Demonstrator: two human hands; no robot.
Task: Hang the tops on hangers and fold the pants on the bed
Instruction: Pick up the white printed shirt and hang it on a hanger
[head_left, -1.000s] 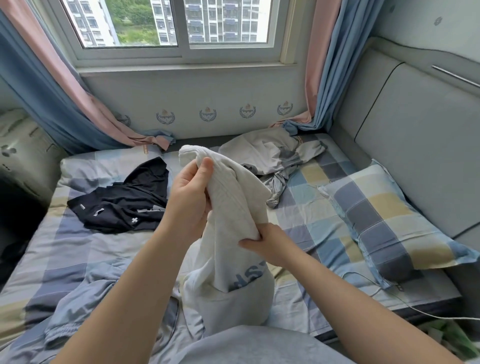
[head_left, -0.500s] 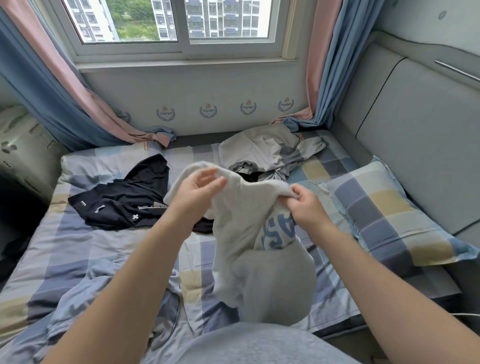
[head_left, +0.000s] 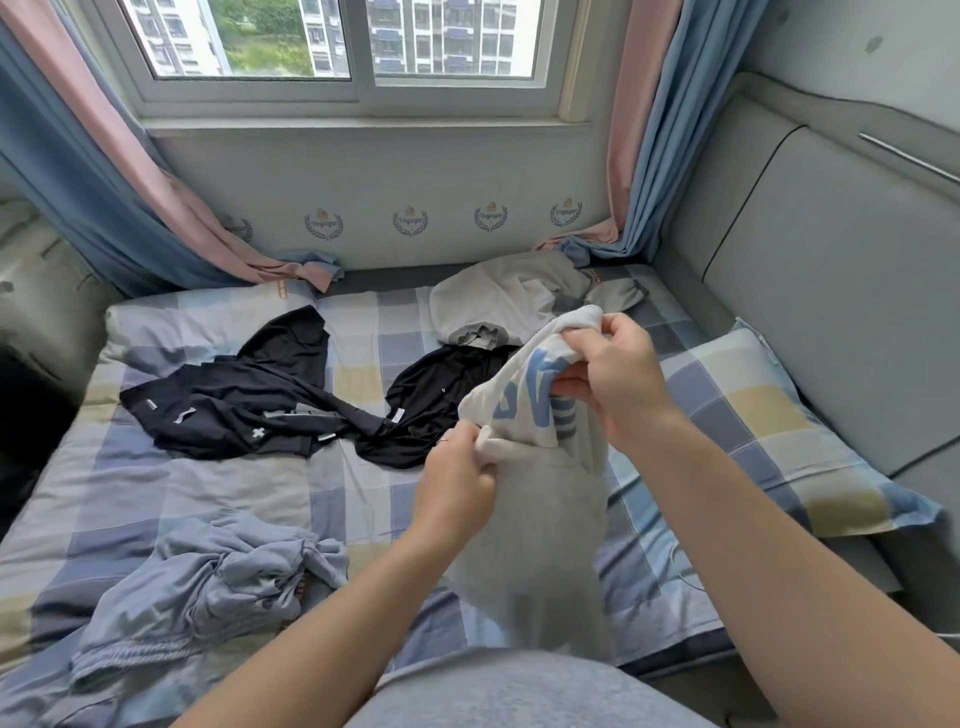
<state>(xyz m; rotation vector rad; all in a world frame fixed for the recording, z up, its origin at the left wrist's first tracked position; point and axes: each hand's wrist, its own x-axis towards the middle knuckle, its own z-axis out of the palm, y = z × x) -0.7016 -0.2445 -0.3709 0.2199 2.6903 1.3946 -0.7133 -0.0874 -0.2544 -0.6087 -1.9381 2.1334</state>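
Both the left hand (head_left: 457, 480) and right hand (head_left: 618, 379) clench the soft, limp pale-grey cotton top with blue lettering (head_left: 540, 467), probably best gripped at its shoulders.

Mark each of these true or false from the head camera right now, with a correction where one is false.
1. Both hands grip the white top. True: left hand and right hand hold the white top.
2. The white top has red lettering. False: it is blue.
3. A checked pillow lies at the bed's right. True: checked pillow.
4. The dark garments hang on hangers. False: the dark garments lie on the bed; no hanger shows.
5. A blue garment lies crumpled near left. True: blue garment.
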